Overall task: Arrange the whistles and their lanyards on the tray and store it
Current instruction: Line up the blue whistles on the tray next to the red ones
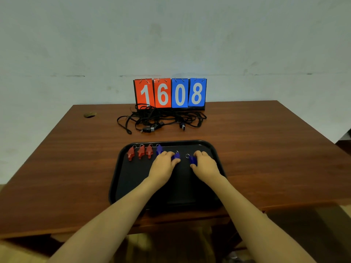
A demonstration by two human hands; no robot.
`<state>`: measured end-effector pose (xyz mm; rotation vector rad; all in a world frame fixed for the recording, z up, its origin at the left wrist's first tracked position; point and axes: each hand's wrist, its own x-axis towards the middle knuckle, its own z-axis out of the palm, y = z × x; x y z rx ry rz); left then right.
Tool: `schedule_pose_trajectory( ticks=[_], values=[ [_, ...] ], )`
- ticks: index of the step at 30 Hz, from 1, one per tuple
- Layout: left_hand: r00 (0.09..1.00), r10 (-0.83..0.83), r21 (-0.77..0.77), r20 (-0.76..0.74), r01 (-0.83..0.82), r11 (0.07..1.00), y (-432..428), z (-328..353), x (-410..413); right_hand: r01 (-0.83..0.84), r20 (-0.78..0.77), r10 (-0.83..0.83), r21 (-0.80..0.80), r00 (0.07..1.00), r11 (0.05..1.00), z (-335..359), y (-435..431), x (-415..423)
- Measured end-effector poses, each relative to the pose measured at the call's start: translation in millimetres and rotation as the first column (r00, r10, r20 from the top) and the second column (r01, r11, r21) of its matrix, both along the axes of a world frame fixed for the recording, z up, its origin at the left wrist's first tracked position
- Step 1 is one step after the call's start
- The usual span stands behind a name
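Reaching onto black tray [117, 177] at centre of frame, both hands over its upper half. Left hand [163, 164] pinches blue whistle [176, 156] between thumb and curled fingers, mid-tray. Right hand [205, 164] grips second blue whistle [193, 160] just right of it, small ring showing at whistle's upper left. Row along tray's upper left: three red whistles [141, 152], then third blue whistle [159, 149], rings toward far rim. Tangled black lanyards [161, 118] lie on wooden table [266, 149] above tray, in front of scoreboard [170, 93] reading 1608.
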<state>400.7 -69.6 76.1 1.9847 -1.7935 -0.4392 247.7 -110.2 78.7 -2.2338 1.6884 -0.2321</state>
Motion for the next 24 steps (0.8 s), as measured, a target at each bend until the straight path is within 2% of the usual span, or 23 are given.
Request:
schedule_pose_trajectory(
  ticks=[3,6,8,11,20,24],
  values=[
    [0.991,-0.029,0.036,0.128,0.024,0.999,4,-5,1,0.001,0.019,-0.001,-0.013,1.0,1.0,-1,0,-1],
    [0.974,-0.08,-0.059,0.214,0.095,0.994,8,-7,1,0.0,0.041,0.0,-0.006,0.999,1.0,0,2,-1],
    [0.933,-0.162,-0.096,0.321,0.202,0.975,9,-7,0,-0.009,0.048,0.009,-0.009,0.999,1.0,0,3,-2],
    [0.852,-0.24,-0.074,0.465,0.308,0.949,7,-11,2,-0.018,0.05,0.018,0.009,0.999,1.0,2,4,-4],
    [0.803,-0.095,-0.057,0.589,0.159,0.986,-6,-8,10,-0.065,0.078,0.052,0.178,0.996,0.982,13,-2,-4],
    [0.815,-0.044,-0.066,0.578,0.101,0.993,-11,-3,14,-0.058,0.093,0.043,0.168,0.995,0.984,10,-8,0]
  ],
)
